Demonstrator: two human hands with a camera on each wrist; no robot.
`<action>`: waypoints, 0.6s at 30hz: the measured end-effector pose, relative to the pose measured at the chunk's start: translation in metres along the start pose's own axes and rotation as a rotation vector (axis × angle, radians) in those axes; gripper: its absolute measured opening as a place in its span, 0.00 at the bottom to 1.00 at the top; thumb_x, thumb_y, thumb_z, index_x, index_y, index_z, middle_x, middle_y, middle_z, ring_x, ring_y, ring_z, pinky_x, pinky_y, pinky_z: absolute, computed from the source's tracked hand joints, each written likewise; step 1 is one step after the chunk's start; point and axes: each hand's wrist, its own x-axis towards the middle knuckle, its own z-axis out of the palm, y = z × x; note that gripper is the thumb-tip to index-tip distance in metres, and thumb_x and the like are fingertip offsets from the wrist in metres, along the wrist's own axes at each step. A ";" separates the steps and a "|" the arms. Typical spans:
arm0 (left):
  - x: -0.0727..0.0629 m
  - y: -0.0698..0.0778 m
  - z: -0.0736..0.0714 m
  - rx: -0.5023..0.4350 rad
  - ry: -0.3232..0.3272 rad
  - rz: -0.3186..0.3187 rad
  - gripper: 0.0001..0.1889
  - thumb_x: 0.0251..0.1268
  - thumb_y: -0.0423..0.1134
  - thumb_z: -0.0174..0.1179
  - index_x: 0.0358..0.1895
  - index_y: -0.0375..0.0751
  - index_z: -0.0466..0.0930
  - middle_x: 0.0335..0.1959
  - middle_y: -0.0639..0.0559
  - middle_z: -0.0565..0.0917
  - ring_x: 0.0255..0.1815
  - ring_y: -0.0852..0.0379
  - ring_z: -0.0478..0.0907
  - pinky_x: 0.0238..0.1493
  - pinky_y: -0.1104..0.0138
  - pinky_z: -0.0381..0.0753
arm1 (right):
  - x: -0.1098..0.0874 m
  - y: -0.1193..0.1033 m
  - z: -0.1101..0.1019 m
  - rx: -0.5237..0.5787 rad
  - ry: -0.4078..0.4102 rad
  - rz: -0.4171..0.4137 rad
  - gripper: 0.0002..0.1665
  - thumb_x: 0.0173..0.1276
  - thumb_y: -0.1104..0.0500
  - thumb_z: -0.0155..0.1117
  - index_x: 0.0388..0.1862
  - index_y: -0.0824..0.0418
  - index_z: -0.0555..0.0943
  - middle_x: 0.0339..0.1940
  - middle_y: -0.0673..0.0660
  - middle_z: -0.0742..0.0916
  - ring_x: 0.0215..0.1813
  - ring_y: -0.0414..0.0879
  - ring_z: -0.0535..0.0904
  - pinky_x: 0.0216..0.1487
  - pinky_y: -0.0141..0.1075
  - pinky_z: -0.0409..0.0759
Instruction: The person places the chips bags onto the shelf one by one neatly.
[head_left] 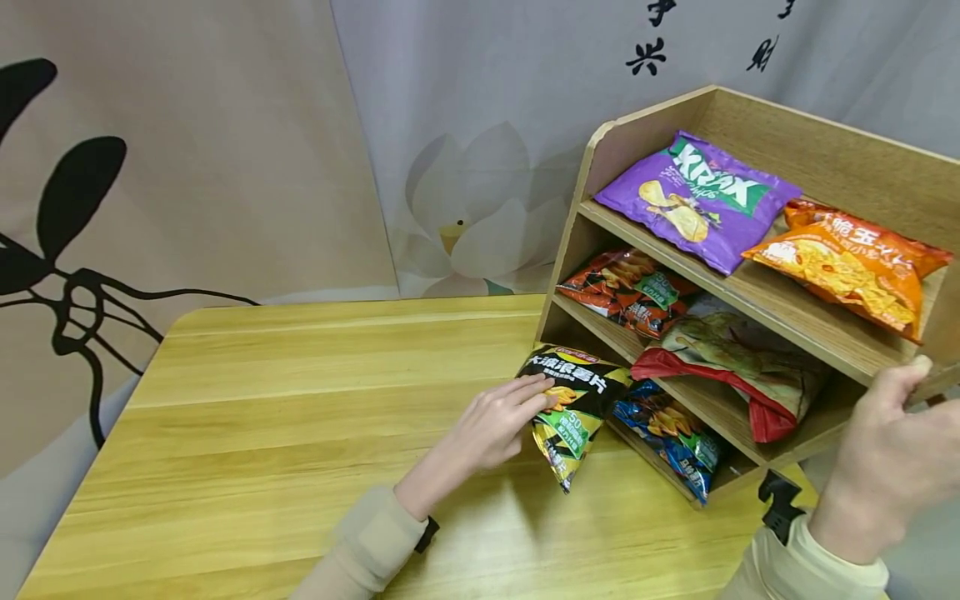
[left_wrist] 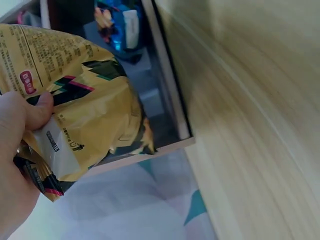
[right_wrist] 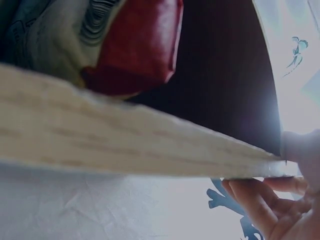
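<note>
My left hand (head_left: 491, 423) holds a black and yellow bag of chips (head_left: 588, 396) in front of the lowest compartment of a wooden shelf (head_left: 795, 321). In the left wrist view the bag's gold back (left_wrist: 107, 112) faces the camera, with the thumb pressed on it near one end. My right hand (head_left: 892, 458) grips the side panel of the shelf at its near right. The right wrist view has the thumb on one side of that panel (right_wrist: 150, 145) and the fingers (right_wrist: 255, 205) on the other. A blue chip bag (head_left: 671, 433) lies in the lowest compartment, right beside the held bag.
On the top shelf lie a purple chip bag (head_left: 701, 200) and an orange snack bag (head_left: 855, 262). The middle compartment holds a red chip bag (head_left: 633, 292) and a larger green bag with red edges (head_left: 735, 354). Beneath the shelf is a wooden table (head_left: 300, 417); a printed curtain (head_left: 262, 150) hangs behind.
</note>
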 end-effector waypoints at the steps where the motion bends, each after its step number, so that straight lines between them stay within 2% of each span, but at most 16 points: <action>1: 0.003 -0.002 0.004 -0.003 0.001 0.005 0.25 0.43 0.18 0.54 0.47 0.42 0.80 0.55 0.44 0.82 0.58 0.50 0.80 0.58 0.64 0.79 | 0.000 0.000 0.000 -0.003 0.000 0.004 0.31 0.71 0.45 0.45 0.66 0.63 0.67 0.65 0.65 0.73 0.67 0.58 0.67 0.73 0.45 0.62; 6: 0.014 -0.010 0.018 -0.028 -0.002 0.017 0.20 0.49 0.21 0.59 0.47 0.41 0.79 0.55 0.44 0.82 0.57 0.51 0.81 0.57 0.67 0.79 | 0.000 -0.001 0.000 -0.008 0.003 0.011 0.31 0.71 0.45 0.45 0.66 0.63 0.67 0.64 0.66 0.74 0.66 0.58 0.68 0.72 0.46 0.64; 10: 0.018 -0.009 0.019 -0.030 -0.002 0.082 0.22 0.47 0.19 0.58 0.47 0.42 0.79 0.55 0.46 0.83 0.57 0.52 0.81 0.57 0.68 0.79 | 0.000 -0.001 -0.001 -0.012 0.006 0.002 0.32 0.71 0.45 0.45 0.67 0.63 0.66 0.65 0.65 0.73 0.67 0.57 0.67 0.73 0.45 0.62; 13: 0.020 -0.008 0.019 -0.036 0.036 0.118 0.24 0.43 0.16 0.55 0.45 0.43 0.80 0.55 0.47 0.83 0.57 0.52 0.80 0.59 0.68 0.77 | 0.000 -0.002 -0.001 -0.014 0.006 0.002 0.32 0.72 0.45 0.45 0.67 0.63 0.66 0.65 0.65 0.73 0.67 0.57 0.67 0.73 0.45 0.62; 16: 0.024 -0.012 0.024 -0.055 0.078 0.103 0.23 0.45 0.16 0.56 0.43 0.43 0.80 0.55 0.47 0.83 0.59 0.51 0.79 0.62 0.66 0.75 | 0.000 -0.004 -0.001 -0.007 0.005 0.013 0.31 0.72 0.46 0.45 0.66 0.63 0.67 0.65 0.65 0.74 0.66 0.58 0.68 0.72 0.46 0.63; 18: 0.026 -0.017 0.029 -0.069 0.078 0.079 0.21 0.48 0.17 0.57 0.43 0.43 0.81 0.55 0.47 0.83 0.59 0.50 0.79 0.63 0.63 0.75 | 0.000 -0.004 0.000 -0.006 0.004 0.011 0.31 0.71 0.46 0.45 0.66 0.63 0.67 0.64 0.65 0.74 0.67 0.58 0.68 0.72 0.46 0.63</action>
